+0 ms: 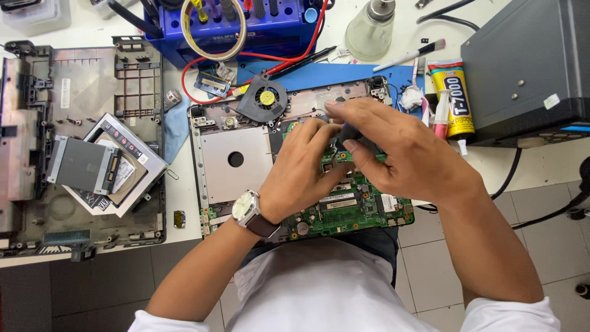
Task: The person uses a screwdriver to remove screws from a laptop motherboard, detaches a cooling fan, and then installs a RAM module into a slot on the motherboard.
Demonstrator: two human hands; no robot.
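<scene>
Green circuit board (359, 212) partly under hands

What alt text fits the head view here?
Both hands, left hand and right hand, meet over a green circuit board in an opened laptop chassis, pinching a small dark part. A cooling fan, glue tube and removed bottom cover lie around.

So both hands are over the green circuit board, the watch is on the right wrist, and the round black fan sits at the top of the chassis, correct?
Not quite: the watch is on the left wrist, as the head view shows. Both the left hand and right hand are over the green circuit board, and the round black fan sits at the top of the chassis.
</scene>
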